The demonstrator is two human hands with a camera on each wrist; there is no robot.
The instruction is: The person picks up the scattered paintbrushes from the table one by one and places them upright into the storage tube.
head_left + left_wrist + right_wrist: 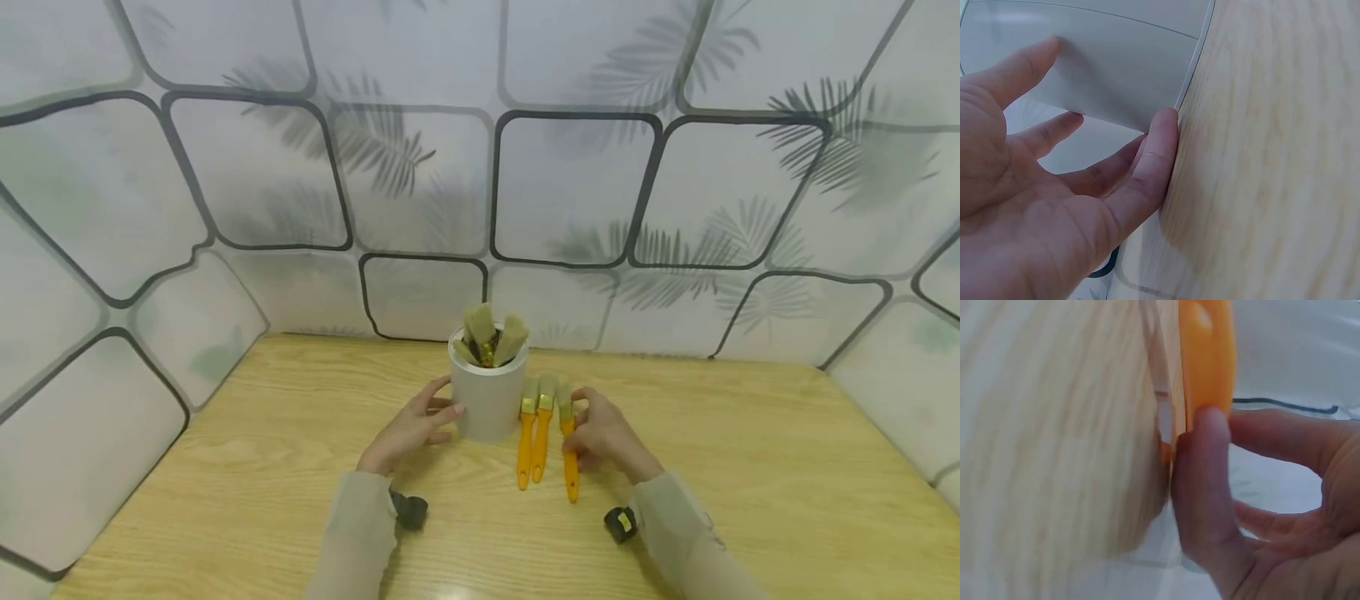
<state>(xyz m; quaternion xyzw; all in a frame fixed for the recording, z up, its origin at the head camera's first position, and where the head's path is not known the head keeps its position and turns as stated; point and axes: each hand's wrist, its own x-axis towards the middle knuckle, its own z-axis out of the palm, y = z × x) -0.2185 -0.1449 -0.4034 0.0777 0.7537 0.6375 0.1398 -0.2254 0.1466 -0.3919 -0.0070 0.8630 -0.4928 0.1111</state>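
A white cylindrical pot (486, 408) stands on the wooden table with several paintbrushes (482, 323) in it, pale bristles up. My left hand (411, 427) is at the pot's left side, its fingers spread and fairly straight, fingertips at the wall. In the left wrist view, the fingers (1161, 140) reach the pot's lower wall (1116, 69) close to the tabletop. Right of the pot, my right hand (603, 432) pinches an orange-handled paintbrush (572, 479) lying bristles away from me. The right wrist view shows thumb and finger at its orange handle (1210, 356).
Two more orange-handled paintbrushes, a left one (524, 450) and a right one (540, 446), lie side by side between the pot and my right hand. Patterned fabric walls (570, 192) enclose the table (247, 483) at the back and sides.
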